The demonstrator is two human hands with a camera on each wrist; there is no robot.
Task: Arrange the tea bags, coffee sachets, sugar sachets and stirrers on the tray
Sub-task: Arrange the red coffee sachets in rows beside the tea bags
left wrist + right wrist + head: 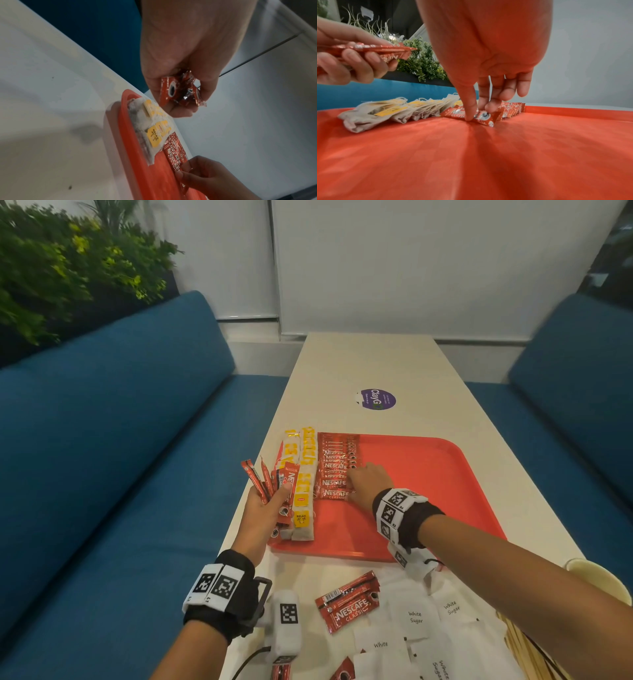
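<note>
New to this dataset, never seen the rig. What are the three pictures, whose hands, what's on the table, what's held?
There is no robot: a person wears one camera on the head and one on each wrist, on bands with black-and-white markers. The head view looks down on both hands; each wrist view looks along its own hand.

A red tray sits on a white table. On the tray lie tea bags with yellow tags and, beside them, a row of coffee sachets.

The left hand grips a bundle of coffee sachets. The right hand pinches the nearest sachet in the row with thumb and fingertips, low on the tray.

Off the tray, near the person, lie more coffee sachets, white sugar sachets and wooden stirrers.
</note>
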